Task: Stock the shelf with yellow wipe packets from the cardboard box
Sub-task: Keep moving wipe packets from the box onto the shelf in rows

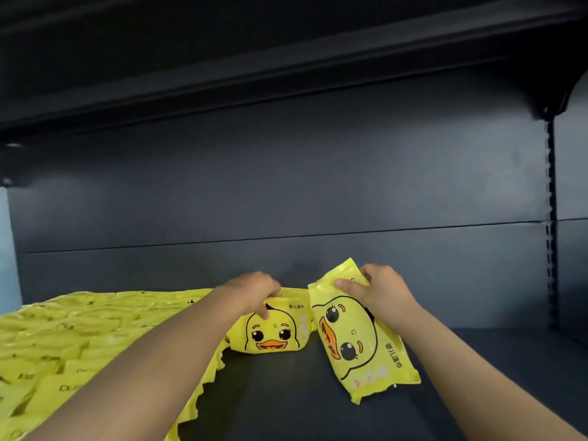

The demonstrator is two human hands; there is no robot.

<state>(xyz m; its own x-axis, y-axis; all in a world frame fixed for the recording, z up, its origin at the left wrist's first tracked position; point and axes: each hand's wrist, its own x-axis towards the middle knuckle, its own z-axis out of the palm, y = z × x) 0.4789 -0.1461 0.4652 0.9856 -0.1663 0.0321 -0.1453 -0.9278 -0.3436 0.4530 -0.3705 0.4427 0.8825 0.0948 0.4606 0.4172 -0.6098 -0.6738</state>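
A yellow wipe packet (273,332) with a duck face stands upright on the dark shelf (286,393), at the right end of a row of stocked yellow packets (63,338). My left hand (254,289) grips its top edge, thumb on the front. My right hand (378,289) pinches the top of a second yellow packet (356,342), which is turned on end and leans tilted just right of the first, its lower end resting on the shelf. The cardboard box is out of view.
The shelf's dark back panel (286,186) rises behind the packets. An upper shelf (254,68) overhangs above. A slotted upright (552,233) stands at the right. Bare shelf floor (493,354) lies to the right of the packets.
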